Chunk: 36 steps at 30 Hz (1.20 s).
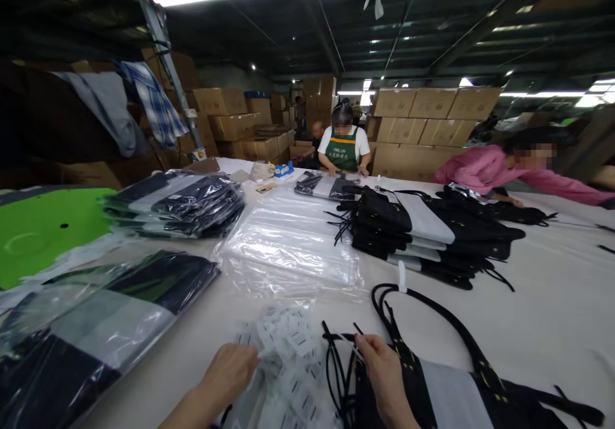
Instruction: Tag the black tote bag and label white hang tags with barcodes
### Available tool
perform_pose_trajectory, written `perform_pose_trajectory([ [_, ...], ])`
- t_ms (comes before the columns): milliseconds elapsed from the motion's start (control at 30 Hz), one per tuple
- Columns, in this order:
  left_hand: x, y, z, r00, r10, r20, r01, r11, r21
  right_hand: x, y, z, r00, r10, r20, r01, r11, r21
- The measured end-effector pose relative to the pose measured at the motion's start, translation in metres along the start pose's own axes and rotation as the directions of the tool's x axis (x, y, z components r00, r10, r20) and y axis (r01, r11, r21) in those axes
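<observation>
My left hand [233,368] is closed at the left edge of a heap of small white printed labels [293,346]; what its fingertips pinch, if anything, is hidden. To the right of the heap, my right hand [384,378] pinches a thin black cord [339,337], with a narrow white strip beside the fingertips. This cord belongs to a folded black fabric article [413,384] with yellow stitch marks, wrapped by a pale band [454,394]. A long black strap loop [451,314] with a white tag [402,276] curves out beyond it on the table.
Clear plastic bags [293,243] lie ahead. A stack of black banded articles [413,230] stands right; bagged ones [177,202] are piled left, with another bagged one [115,314] nearer. Two people [343,147] [485,166] work across the table. Cartons [418,128] stand behind.
</observation>
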<state>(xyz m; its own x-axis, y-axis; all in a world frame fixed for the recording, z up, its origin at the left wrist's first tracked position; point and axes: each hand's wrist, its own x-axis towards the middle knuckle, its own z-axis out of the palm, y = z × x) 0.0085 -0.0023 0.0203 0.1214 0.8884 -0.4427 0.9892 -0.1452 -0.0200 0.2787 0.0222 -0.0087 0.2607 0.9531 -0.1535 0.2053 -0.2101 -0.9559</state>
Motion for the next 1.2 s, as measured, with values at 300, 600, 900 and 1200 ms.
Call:
perform_pose_trajectory([
  [300, 0.002, 0.002, -0.008, 0.999, -0.042, -0.018, 0.042, 0.998, 0.038, -0.009, 0.012, -0.035, 0.947, 0.001, 0.322, 0.1, 0.95, -0.296],
  [600, -0.003, 0.007, -0.013, 0.992, -0.074, -0.098, 0.085, 0.99, 0.109, -0.008, 0.022, -0.074, 0.986, -0.021, 0.166, 0.056, 0.975, -0.214],
  [900, 0.035, 0.125, -0.029, 0.972, 0.069, -0.227, -0.195, 0.775, -0.601, -0.018, 0.038, -0.146, 0.982, -0.179, -0.059, 0.067, 0.622, -0.78],
  [1200, 0.118, 0.26, 0.013, 0.983, 0.008, 0.183, 0.164, 0.409, -0.898, -0.003, 0.067, -0.168, 0.906, -0.409, 0.107, 0.217, 0.231, -0.948],
])
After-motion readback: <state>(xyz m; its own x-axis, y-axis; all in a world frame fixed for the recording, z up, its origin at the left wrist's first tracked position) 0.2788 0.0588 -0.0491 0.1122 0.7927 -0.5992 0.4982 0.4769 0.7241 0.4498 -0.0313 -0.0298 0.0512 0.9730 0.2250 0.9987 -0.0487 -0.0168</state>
